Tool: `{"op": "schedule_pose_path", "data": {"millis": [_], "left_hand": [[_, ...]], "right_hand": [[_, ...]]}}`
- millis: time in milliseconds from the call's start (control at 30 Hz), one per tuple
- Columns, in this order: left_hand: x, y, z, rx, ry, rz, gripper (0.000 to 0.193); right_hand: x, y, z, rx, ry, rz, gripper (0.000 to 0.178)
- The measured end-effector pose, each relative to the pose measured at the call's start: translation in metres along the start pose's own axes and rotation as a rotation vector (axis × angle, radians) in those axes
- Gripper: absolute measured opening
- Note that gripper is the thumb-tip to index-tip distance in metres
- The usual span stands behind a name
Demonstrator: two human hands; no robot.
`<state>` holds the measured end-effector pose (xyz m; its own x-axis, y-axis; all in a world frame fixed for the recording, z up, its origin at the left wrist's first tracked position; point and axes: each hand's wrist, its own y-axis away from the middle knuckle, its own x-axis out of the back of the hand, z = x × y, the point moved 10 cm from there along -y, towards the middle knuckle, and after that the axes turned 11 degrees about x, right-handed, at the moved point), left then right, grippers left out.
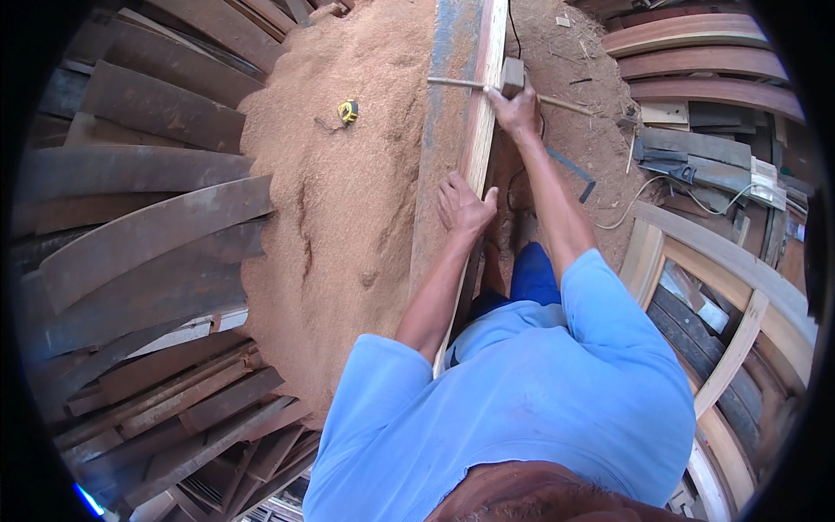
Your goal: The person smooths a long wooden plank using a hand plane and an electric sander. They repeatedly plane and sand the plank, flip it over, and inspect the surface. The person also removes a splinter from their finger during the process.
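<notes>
A long, narrow wooden plank (484, 122) runs away from me along a worn bench board (428, 200) with faded blue paint. My right hand (517, 111) is closed on a wooden marking gauge (513, 74), a block on a thin rod. The rod lies across the far part of the plank, and the block sits by its right edge. Nearer to me, my left hand (465, 205) grips the plank, fingers over its left side and thumb at the right. My palms hide parts of both things.
Sawdust (330, 191) is heaped left of the bench, with a yellow tape measure (348, 111) on it. Curved boards (165, 213) are stacked along the left. A try square (574, 174), a handsaw (678, 172), a cable (622, 216) and a wooden frame (731, 352) lie to the right.
</notes>
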<state>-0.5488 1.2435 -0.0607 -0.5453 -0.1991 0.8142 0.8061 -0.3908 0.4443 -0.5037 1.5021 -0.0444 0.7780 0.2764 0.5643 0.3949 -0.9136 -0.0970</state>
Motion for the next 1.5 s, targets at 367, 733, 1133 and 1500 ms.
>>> {"op": "schedule_pose_path", "data": {"millis": [367, 733, 1133, 1500], "left_hand": [[-0.005, -0.002, 0.012, -0.016, -0.029, 0.046, 0.068], [-0.013, -0.005, 0.002, 0.007, -0.037, 0.086, 0.068], [-0.012, -0.005, 0.01, 0.019, -0.095, 0.098, 0.069], [-0.012, -0.002, 0.01, 0.033, -0.128, 0.099, 0.07]], "right_hand": [[-0.011, -0.135, 0.057, 0.172, 0.078, 0.142, 0.063], [-0.009, -0.086, 0.008, 0.188, -0.029, 0.076, 0.054], [-0.016, -0.208, 0.057, 0.13, -0.017, 0.115, 0.058], [-0.022, -0.268, 0.077, 0.081, -0.019, 0.161, 0.057]]}}
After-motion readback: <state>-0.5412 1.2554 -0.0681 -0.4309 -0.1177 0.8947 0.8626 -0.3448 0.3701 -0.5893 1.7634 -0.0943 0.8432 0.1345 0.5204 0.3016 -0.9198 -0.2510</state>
